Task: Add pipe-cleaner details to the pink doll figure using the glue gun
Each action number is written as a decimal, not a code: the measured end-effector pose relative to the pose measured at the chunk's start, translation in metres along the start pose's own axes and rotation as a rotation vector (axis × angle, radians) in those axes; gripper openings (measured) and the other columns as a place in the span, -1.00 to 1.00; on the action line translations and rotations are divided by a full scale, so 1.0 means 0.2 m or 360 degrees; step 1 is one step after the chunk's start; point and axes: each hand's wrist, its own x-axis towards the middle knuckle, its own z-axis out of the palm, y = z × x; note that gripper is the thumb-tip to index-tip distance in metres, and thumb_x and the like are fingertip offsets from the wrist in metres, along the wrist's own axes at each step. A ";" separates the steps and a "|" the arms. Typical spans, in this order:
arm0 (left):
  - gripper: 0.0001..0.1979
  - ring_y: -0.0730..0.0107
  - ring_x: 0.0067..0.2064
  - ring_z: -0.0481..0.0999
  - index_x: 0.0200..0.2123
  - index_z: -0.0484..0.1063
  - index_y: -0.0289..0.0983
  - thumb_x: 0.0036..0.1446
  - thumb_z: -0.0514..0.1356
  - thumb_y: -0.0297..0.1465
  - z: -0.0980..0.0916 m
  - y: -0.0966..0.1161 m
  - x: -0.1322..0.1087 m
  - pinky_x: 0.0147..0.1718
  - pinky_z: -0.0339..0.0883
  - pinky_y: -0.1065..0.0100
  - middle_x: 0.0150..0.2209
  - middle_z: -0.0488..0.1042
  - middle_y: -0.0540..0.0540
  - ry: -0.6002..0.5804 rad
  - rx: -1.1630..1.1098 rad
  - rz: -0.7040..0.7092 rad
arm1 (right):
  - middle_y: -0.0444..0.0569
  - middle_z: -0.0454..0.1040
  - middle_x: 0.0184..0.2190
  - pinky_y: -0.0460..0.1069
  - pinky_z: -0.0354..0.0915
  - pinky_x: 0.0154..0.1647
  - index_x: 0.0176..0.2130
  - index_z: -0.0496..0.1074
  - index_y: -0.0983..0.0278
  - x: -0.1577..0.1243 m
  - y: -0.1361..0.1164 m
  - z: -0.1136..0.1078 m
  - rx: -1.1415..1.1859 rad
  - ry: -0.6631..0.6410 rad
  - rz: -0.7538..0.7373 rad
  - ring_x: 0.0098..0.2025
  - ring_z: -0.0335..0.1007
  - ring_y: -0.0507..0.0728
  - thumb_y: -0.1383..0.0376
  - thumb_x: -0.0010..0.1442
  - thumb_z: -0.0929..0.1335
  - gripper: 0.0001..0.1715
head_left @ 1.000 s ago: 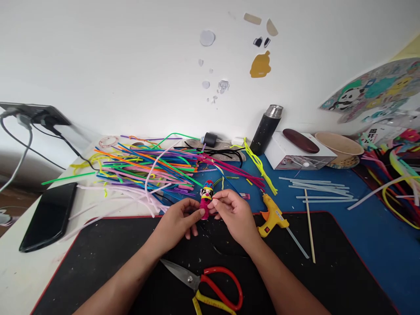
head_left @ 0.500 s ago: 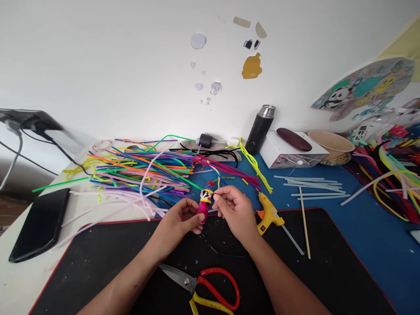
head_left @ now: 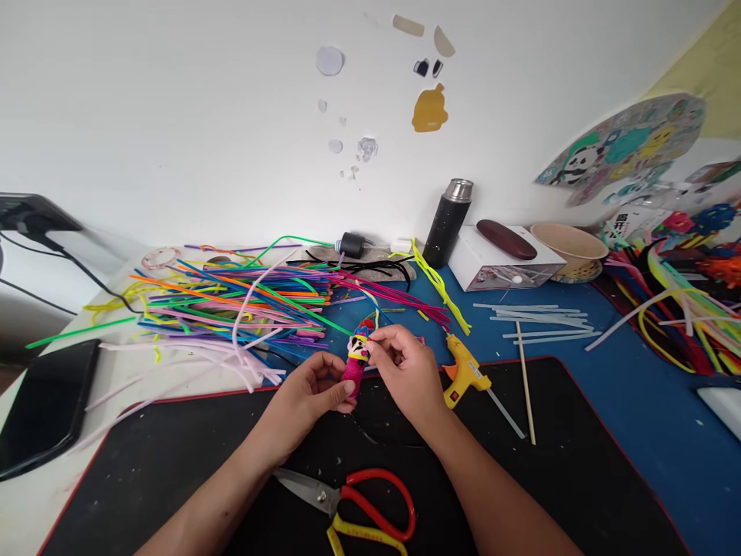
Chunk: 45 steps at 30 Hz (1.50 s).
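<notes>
Gripping with the left hand [head_left: 313,390], between thumb and fingers, the tilted magenta chenille doll [head_left: 354,372], just below centre of the frame; pinching at the edge of its head with the right hand [head_left: 410,372], too small to tell on what. Probably detailing the face; calls for a steady left hold and fine fingertip placement. Further right, at mid-height: brown glasses case [head_left: 506,239] atop white drawer box [head_left: 496,267], contents unclear, then beige bowl [head_left: 570,241], contents hard to make out.

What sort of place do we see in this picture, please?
Most likely a handicraft desk, though I cannot tell whether at home or in a workshop: a heap of colourful fuzzy stems, a yellow glue gun and large scissors on a black mat show it.
</notes>
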 end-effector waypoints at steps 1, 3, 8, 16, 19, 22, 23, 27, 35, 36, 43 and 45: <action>-0.56 0.38 -0.29 0.58 -0.23 0.45 -0.24 -0.03 0.54 -0.19 0.00 0.00 0.00 -0.26 0.57 0.33 -0.33 0.54 0.02 -0.0002 0.0003 0.0002 | -0.10 0.59 -0.49 -0.03 0.36 -0.40 -0.23 0.50 0.19 0.00 0.00 0.00 -0.0007 -0.0002 0.0000 -0.46 0.52 0.12 0.16 0.30 0.41 -0.84; -0.57 0.37 -0.28 0.58 -0.23 0.44 -0.25 -0.03 0.54 -0.19 0.00 -0.01 0.00 -0.25 0.57 0.32 -0.32 0.55 0.01 -0.0005 0.0013 0.0005 | -0.10 0.58 -0.49 -0.03 0.36 -0.40 -0.23 0.51 0.20 0.00 0.01 0.00 -0.0021 0.0002 0.0001 -0.46 0.52 0.12 0.15 0.30 0.41 -0.83; -0.57 0.37 -0.28 0.57 -0.22 0.44 -0.24 -0.01 0.53 -0.19 0.00 -0.01 0.00 -0.23 0.56 0.29 -0.30 0.54 0.00 -0.0014 0.0046 0.0015 | -0.11 0.56 -0.50 -0.03 0.37 -0.39 -0.22 0.51 0.20 0.00 0.01 0.00 -0.0027 -0.0003 0.0010 -0.45 0.53 0.13 0.15 0.30 0.41 -0.83; -0.60 0.39 -0.30 0.55 -0.21 0.41 -0.22 0.04 0.49 -0.19 -0.02 -0.03 0.01 -0.22 0.51 0.30 -0.29 0.53 0.01 -0.0024 0.0116 0.0095 | -0.11 0.57 -0.50 -0.02 0.38 -0.39 -0.23 0.52 0.19 0.00 0.01 0.00 -0.0056 -0.0005 0.0016 -0.44 0.54 0.14 0.15 0.29 0.41 -0.84; -0.63 0.40 -0.30 0.54 -0.20 0.41 -0.21 0.08 0.47 -0.20 -0.02 -0.04 0.01 -0.22 0.48 0.32 -0.29 0.51 0.03 -0.0025 0.0166 0.0144 | -0.12 0.57 -0.49 -0.02 0.38 -0.39 -0.23 0.51 0.18 0.00 0.01 -0.01 -0.0046 -0.0013 0.0022 -0.45 0.54 0.13 0.15 0.29 0.42 -0.84; -0.65 0.38 -0.29 0.54 -0.18 0.42 -0.20 0.12 0.45 -0.19 -0.03 -0.04 0.01 -0.21 0.47 0.30 -0.28 0.51 0.03 -0.0024 0.0233 0.0180 | -0.12 0.57 -0.48 -0.02 0.39 -0.38 -0.24 0.50 0.18 0.00 0.01 -0.01 -0.0014 -0.0027 0.0044 -0.45 0.55 0.13 0.14 0.29 0.42 -0.84; -0.66 0.37 -0.28 0.54 -0.18 0.42 -0.20 0.12 0.44 -0.18 -0.03 -0.05 0.01 -0.20 0.46 0.30 -0.28 0.51 0.03 -0.0023 0.0254 0.0186 | -0.12 0.57 -0.48 -0.02 0.39 -0.38 -0.24 0.50 0.18 0.00 0.02 -0.01 -0.0002 -0.0030 0.0051 -0.45 0.55 0.14 0.14 0.29 0.42 -0.84; -0.67 0.34 -0.27 0.54 -0.17 0.41 -0.18 0.14 0.42 -0.17 -0.03 -0.05 0.00 -0.19 0.45 0.29 -0.29 0.52 0.04 -0.0012 0.0320 0.0209 | -0.13 0.56 -0.49 -0.02 0.38 -0.38 -0.24 0.50 0.18 0.00 0.02 -0.01 0.0029 -0.0044 0.0068 -0.44 0.55 0.13 0.15 0.28 0.42 -0.84; -0.67 0.27 -0.24 0.52 -0.17 0.42 -0.18 0.15 0.38 -0.13 -0.02 -0.04 -0.01 -0.23 0.39 0.30 -0.27 0.52 -0.01 0.0105 0.0559 0.0289 | -0.13 0.56 -0.49 -0.02 0.37 -0.38 -0.25 0.48 0.19 0.00 0.01 -0.01 0.0062 -0.0057 0.0097 -0.43 0.54 0.14 0.15 0.28 0.42 -0.84; -0.68 0.27 -0.24 0.52 -0.17 0.42 -0.18 0.15 0.37 -0.13 -0.02 -0.04 -0.01 -0.23 0.39 0.30 -0.27 0.52 -0.02 0.0113 0.0569 0.0293 | -0.13 0.55 -0.49 -0.02 0.37 -0.38 -0.25 0.48 0.19 0.00 0.01 -0.01 0.0069 -0.0059 0.0103 -0.43 0.53 0.14 0.15 0.27 0.41 -0.84; -0.69 0.26 -0.23 0.52 -0.19 0.42 -0.16 0.14 0.38 -0.14 -0.02 -0.04 -0.01 -0.23 0.38 0.31 -0.26 0.53 -0.02 0.0110 0.0544 0.0305 | -0.13 0.53 -0.50 -0.01 0.39 -0.38 -0.25 0.49 0.18 0.01 0.01 -0.01 0.0094 -0.0058 0.0109 -0.43 0.50 0.13 0.15 0.26 0.42 -0.84; -0.70 0.27 -0.23 0.52 -0.18 0.43 -0.17 0.15 0.39 -0.16 -0.02 -0.04 0.00 -0.22 0.38 0.31 -0.26 0.53 -0.02 0.0112 0.0537 0.0308 | -0.13 0.52 -0.50 -0.01 0.40 -0.37 -0.26 0.48 0.19 0.01 0.01 -0.01 0.0118 -0.0061 0.0121 -0.43 0.50 0.13 0.15 0.25 0.43 -0.84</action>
